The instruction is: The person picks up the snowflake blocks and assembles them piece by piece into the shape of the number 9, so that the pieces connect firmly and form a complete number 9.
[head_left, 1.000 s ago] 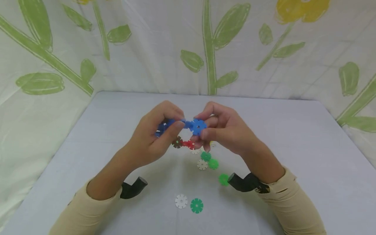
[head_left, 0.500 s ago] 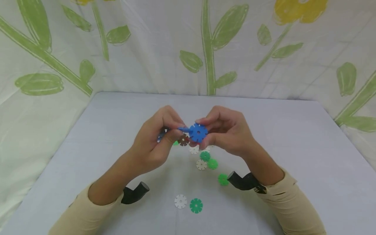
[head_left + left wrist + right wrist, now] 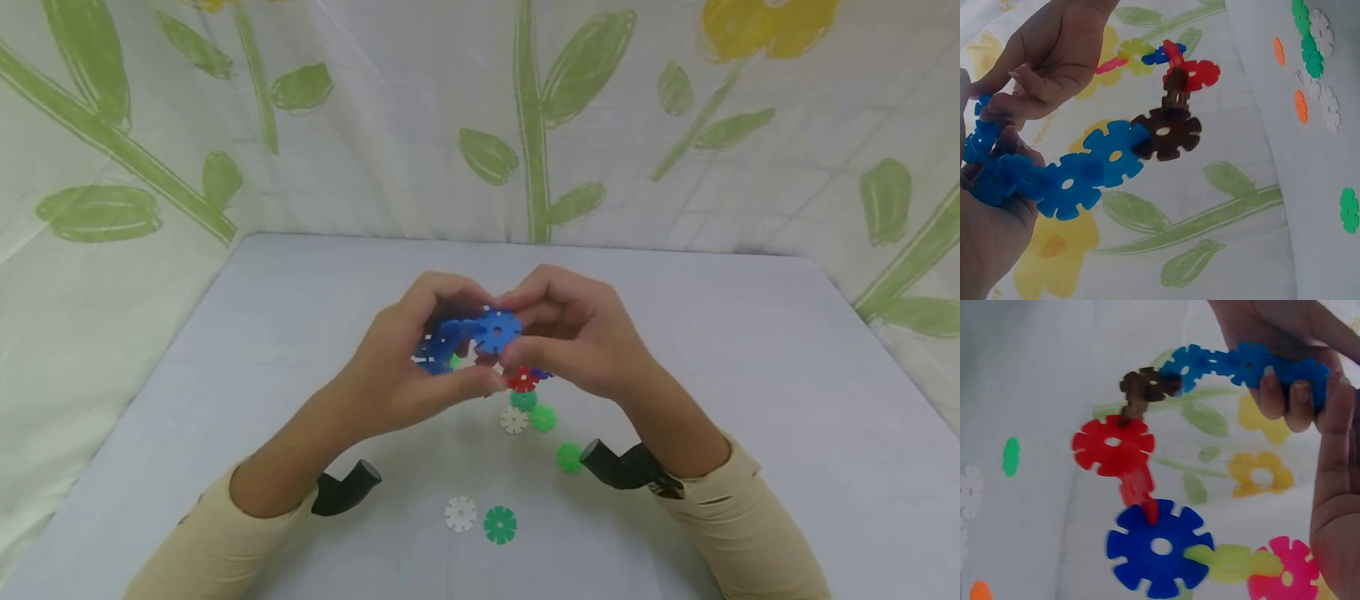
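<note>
A chain of interlocking notched plastic discs hangs between both hands above the table. My left hand curls its fingers round the blue section, its thumb stretched out below. My right hand pinches the blue end disc between thumb and fingers. From the blue discs the chain runs on through brown discs to red ones. Beyond these hang a dark blue disc, a yellow-green disc and a pink disc. Fingers hide part of the blue section.
Loose discs lie on the white table. A white disc and a green disc are near the front. A light green disc sits by the right wrist mount. Orange discs show in the left wrist view.
My hands have drawn closer together, and the blue end disc has shifted slightly left. My left thumb has moved off the blue section and straightened. The red part now shows below my right hand.
</note>
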The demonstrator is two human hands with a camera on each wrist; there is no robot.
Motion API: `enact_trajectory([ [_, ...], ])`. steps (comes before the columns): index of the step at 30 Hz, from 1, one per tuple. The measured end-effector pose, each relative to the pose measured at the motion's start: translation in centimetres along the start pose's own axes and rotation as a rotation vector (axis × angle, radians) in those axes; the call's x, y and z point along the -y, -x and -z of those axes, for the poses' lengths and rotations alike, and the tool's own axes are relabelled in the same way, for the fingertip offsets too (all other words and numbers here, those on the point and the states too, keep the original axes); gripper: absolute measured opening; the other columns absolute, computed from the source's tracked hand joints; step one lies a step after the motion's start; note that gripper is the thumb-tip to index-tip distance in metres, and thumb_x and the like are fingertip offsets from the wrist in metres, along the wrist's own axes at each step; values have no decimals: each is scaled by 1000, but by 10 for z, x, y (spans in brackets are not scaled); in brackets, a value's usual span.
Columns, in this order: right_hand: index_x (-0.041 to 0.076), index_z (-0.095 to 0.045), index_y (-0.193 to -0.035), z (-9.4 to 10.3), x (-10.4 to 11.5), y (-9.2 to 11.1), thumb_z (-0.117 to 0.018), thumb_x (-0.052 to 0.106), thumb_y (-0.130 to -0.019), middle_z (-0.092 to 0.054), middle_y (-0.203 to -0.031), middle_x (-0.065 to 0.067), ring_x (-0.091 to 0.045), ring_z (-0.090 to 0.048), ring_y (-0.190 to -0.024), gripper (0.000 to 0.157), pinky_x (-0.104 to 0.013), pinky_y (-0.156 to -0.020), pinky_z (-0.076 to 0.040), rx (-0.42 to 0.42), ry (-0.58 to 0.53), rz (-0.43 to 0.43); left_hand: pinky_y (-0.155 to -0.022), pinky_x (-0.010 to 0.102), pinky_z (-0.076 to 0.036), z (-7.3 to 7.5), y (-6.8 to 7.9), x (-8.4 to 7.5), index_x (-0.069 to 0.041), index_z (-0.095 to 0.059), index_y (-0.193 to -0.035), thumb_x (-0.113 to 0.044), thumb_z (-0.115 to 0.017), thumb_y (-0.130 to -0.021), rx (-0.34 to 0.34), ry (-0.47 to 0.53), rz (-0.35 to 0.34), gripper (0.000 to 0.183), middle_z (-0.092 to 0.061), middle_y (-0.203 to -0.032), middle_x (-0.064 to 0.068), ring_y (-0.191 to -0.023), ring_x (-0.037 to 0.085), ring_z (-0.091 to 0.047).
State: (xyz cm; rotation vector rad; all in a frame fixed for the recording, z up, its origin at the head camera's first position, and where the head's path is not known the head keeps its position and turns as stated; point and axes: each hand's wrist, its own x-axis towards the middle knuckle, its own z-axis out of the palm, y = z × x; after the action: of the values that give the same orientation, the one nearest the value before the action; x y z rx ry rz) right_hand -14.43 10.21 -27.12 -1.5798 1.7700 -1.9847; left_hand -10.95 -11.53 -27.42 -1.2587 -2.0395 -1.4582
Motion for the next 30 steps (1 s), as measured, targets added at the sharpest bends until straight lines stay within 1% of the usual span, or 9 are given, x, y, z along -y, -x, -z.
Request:
enact_trajectory([
  [3, -18, -54, -111, 3, 2, -1, -67, 16, -98, -72, -95, -12, -23, -69, -75, 38, -36, -62, -59, 59, -2, -49, -70, 31, -57, 3, 1, 1, -3, -49, -127, -50, -70, -89, 11, -58, 53, 64, -65, -97, 0, -80, 9, -63],
  [6, -15, -55, -116, 8, 3, -1, -61, 11, -101, -70, -97, -16, -26, -69, -76, 30, -39, -62, -59, 75, 46, -69, -65, 30, -57, 8, -1, 3, -4, -56, -125, -39, -81, -84, -2, -103, 48, 60, -65, -87, -3, -72, 7, -62],
  [10, -9, -58, -117, 22, 0, 0, -60, -1, -97, -71, -99, -13, -26, -70, -81, 21, -38, -63, -59, 15, 244, -136, -65, 29, -58, 15, -2, 2, -7, -62, -125, -20, -92, -73, 3, -148, 92, 62, -64, -86, -4, -75, 8, -62],
  [12, -5, -61, -116, 32, -6, 2, -60, -3, -96, -71, -99, -10, -23, -70, -81, 20, -37, -65, -59, 5, 381, -245, -67, 30, -59, 17, -2, 1, -8, -64, -125, -17, -92, -70, 17, -163, 130, 62, -65, -89, -4, -78, 9, -62],
  [14, 1, -65, -115, 42, -17, 4, -62, 1, -97, -70, -101, -6, -20, -67, -83, 19, -35, -68, -58, 27, 538, -419, -70, 31, -59, 17, -2, -1, -9, -67, -122, -17, -91, -71, 25, -162, 152, 58, -68, -94, -4, -84, 10, -64],
  [18, 8, -67, -120, 55, -46, 12, -65, 15, -97, -66, -109, -6, -24, -62, -97, 24, -37, -78, -56, 207, 775, -820, -74, 33, -59, 17, -1, 0, -8, -72, -112, -14, -89, -73, 20, -146, 141, 43, -72, -103, 0, -91, 14, -67],
  [21, 10, -67, -123, 58, -68, 19, -68, 17, -95, -63, -112, -9, -27, -57, -105, 29, -40, -84, -55, 343, 856, -1003, -75, 32, -59, 17, -1, -1, -8, -72, -110, -13, -88, -74, 23, -137, 151, 40, -71, -103, -1, -92, 14, -67],
  [23, 11, -66, -122, 59, -78, 22, -70, 17, -93, -62, -111, -9, -27, -57, -104, 29, -40, -84, -54, 373, 872, -1052, -74, 32, -59, 18, -1, -2, -8, -71, -110, -12, -88, -74, 31, -128, 164, 40, -71, -103, -2, -92, 13, -67],
  [30, 8, -64, -114, 59, -93, 24, -75, 13, -90, -61, -100, -9, -27, -57, -97, 28, -38, -81, -54, 341, 870, -1042, -74, 31, -59, 19, -2, -1, -7, -70, -110, -12, -89, -76, 49, -163, 179, 39, -71, -100, -4, -87, 9, -67],
])
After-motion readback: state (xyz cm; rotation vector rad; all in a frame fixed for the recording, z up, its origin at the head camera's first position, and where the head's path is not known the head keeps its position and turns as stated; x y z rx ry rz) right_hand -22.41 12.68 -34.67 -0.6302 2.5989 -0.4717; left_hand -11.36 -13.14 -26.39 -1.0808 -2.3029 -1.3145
